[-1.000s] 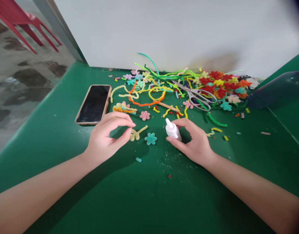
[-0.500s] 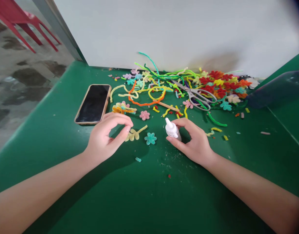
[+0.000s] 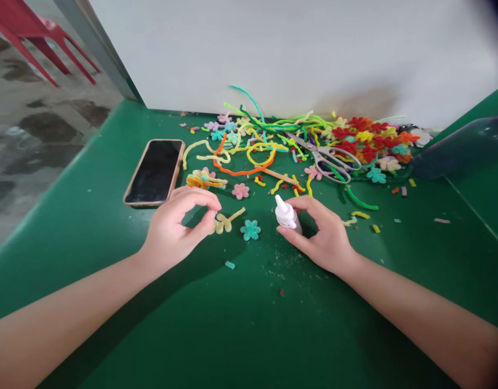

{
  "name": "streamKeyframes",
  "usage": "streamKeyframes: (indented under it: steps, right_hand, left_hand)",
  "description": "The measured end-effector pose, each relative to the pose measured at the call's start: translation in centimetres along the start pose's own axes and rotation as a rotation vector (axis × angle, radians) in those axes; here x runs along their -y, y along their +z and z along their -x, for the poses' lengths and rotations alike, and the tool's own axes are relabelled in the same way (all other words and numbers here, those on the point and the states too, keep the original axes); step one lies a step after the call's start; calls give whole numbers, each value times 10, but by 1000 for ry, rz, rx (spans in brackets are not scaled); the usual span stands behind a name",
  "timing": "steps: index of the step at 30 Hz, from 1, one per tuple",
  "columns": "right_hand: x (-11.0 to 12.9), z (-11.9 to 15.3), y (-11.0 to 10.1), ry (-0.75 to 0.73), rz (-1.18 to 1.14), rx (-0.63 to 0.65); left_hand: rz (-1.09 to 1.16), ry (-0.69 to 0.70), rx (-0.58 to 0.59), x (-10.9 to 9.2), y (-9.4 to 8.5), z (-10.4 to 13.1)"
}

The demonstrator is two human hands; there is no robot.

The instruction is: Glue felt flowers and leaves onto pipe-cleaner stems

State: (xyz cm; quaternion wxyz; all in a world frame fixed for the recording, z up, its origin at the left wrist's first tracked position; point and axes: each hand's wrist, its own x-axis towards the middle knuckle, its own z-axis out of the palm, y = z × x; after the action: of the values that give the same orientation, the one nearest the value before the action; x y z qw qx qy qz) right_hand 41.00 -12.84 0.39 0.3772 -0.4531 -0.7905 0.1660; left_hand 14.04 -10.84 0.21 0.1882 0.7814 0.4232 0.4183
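My right hand is wrapped around a small white squeeze bottle with a pointed nozzle, held upright. My left hand is closed in a pinch, thumb against fingertips; whatever sits between them is hidden or too small to name. Just behind the left thumb is a pale yellow pipe-cleaner sprig with leaf loops, its left end covered by the thumb. Between the hands lies a teal pipe-cleaner flower. Beyond it rests a pink flower, with a multicoloured fuzzy piece to its left.
A phone lies left on the green table. Toward the white wall are loose pipe cleaners, scissors and a heap of flowers. A dark bottle-like object lies right. Small offcuts are scattered about.
Both hands keep almost the same positions. The view has shifted very slightly; no object has visibly moved.
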Motion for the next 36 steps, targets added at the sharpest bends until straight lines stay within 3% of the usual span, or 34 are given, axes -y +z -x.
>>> streamKeyframes:
  steps: [11, 24, 36]
  right_hand:
    - [0, 0, 0, 10, 5, 5]
    - [0, 0, 0, 3, 4, -2]
    - [0, 0, 1, 2, 8, 5]
  left_hand:
    - [-1, 69, 55, -4, -3, -5]
    - [-52, -16, 112, -5, -3, -6]
    - [-86, -16, 60, -3, 1, -6]
